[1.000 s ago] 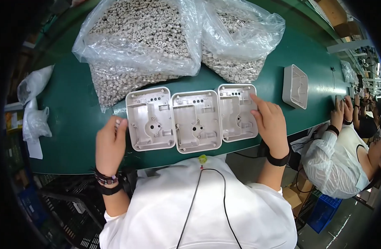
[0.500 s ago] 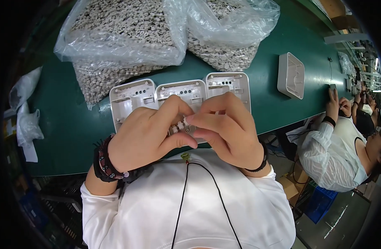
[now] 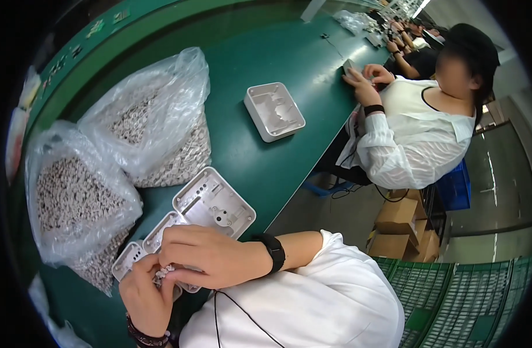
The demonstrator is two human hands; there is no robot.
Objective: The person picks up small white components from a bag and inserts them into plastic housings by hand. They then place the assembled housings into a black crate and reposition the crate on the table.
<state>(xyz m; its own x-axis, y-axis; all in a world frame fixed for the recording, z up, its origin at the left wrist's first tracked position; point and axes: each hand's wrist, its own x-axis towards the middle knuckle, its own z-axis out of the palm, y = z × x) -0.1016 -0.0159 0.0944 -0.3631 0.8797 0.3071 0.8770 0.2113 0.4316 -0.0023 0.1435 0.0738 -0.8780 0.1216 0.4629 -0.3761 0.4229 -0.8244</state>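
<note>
Fingers curled, my left hand (image 3: pixel 145 298) holds several small white plastic parts (image 3: pixel 162 271) in its grasp. My right hand (image 3: pixel 211 255) meets it there, thumb and fingertips closed on the same cluster; its fingers partly cover the parts. Under and just beyond the hands, three light-grey plastic housings stand in a row on the green table. The right-hand housing (image 3: pixel 234 216) shows its open inside with posts and small holes. My hands hide much of the middle housing (image 3: pixel 159 231) and part of the left one (image 3: pixel 127 259).
Two clear plastic bags, a nearer bag (image 3: pixel 80 203) and a farther bag (image 3: pixel 156 130), bulge with small grey-white parts. Farther along the green table (image 3: pixel 231 75) sits another open housing (image 3: pixel 274 113). To the right a co-worker (image 3: pixel 405 127) handles something; cardboard boxes (image 3: pixel 396 226) stand on the floor.
My view has swung to the right, so the bags and housings appear farther left and the co-worker shows more fully. My hands stay together around the small parts.
</note>
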